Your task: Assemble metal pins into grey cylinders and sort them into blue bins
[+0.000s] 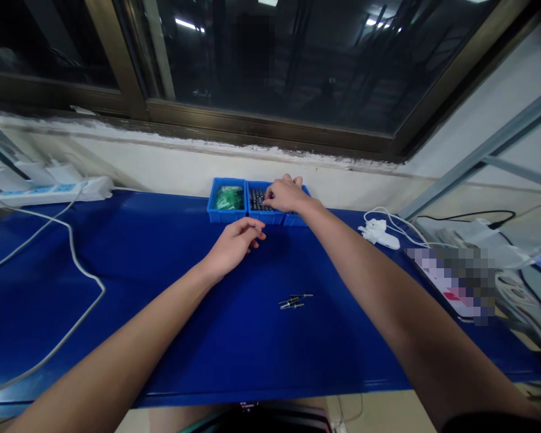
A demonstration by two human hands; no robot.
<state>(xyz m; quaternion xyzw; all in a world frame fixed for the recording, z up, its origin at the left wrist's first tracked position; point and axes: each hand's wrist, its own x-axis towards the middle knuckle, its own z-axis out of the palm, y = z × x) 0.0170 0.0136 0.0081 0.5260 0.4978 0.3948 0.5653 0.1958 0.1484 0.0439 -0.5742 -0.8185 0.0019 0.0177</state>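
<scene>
Three small blue bins stand in a row against the wall. Green pieces (228,198) fill the left bin (226,216); dark metal parts (258,199) lie in the middle bin (267,216). My right hand (285,193) reaches over the middle and right bins (296,221), its fingers bent down at the dark parts; whether it grips one is hidden. In front of the left bin my left hand (238,242) hovers above the table, fingers curled and thumb near the index finger, with no clear object visible. Several thin metal pins (291,302) lie loosely together on the blue table.
A power strip (49,191) with plugs sits at the far left, its white cable (74,252) looping over the blue table (171,355). At the right are a white charger (379,233), a phone-like device (446,282), cables and a metal frame (482,153).
</scene>
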